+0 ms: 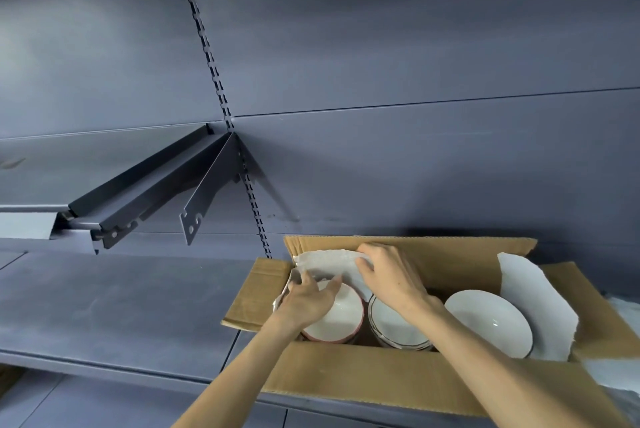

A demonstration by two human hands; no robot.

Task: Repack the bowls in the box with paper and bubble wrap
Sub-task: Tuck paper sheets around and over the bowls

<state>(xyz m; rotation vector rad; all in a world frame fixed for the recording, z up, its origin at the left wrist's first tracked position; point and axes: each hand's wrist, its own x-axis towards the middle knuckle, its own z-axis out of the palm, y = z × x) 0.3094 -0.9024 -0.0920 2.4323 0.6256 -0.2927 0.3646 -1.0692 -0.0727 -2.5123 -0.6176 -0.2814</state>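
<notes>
An open cardboard box (363,379) sits on a dark shelf at the lower right. Inside stand a white bowl with a pink rim (341,318), a stack of gold-rimmed bowls (391,327) and a tilted white bowl (491,320). A white paper sheet (329,264) lies against the box's back left corner. My left hand (308,299) pinches the sheet's lower edge over the pink-rimmed bowl. My right hand (391,275) grips the sheet's right side. Another white paper (533,299) lines the box's right end.
The dark shelf (121,306) stretches left of the box. A metal shelf bracket (204,195) and a loose shelf panel (138,192) jut from the slotted back wall. Pale wrapping material (623,320) lies right of the box.
</notes>
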